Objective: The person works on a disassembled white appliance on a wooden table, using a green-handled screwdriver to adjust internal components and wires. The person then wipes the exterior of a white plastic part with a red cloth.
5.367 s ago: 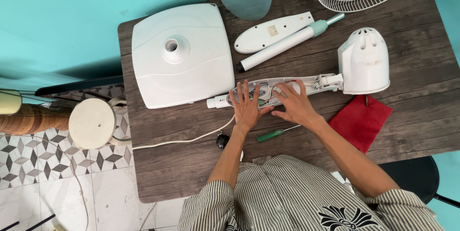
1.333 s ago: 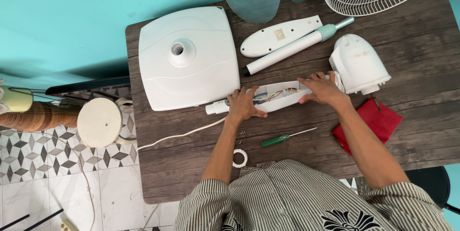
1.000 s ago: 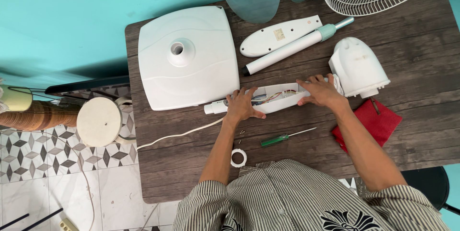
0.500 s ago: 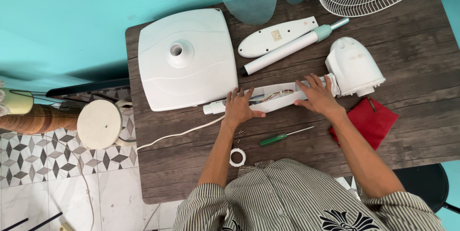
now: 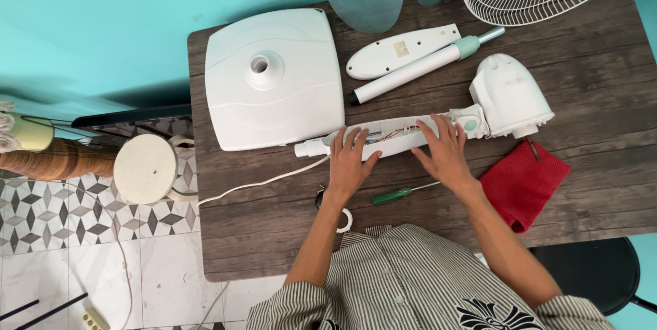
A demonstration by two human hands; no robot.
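**Opened fan column steadied flat on tabletop**

The opened column [image 5: 390, 140] lay mid-tabletop [image 5: 602, 83], wiring upward. The left hand [image 5: 350, 162] and right hand [image 5: 443, 154] were pressed flat on it, fingers spread, nothing grasped. A screwdriver [image 5: 404, 194] lay at 6 o'clock.

Bright, even light; sharp, soft shadows

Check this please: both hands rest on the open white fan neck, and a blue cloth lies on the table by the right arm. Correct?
Not quite. The head view shows the cloth is red. The left hand and right hand do rest on the open fan neck.
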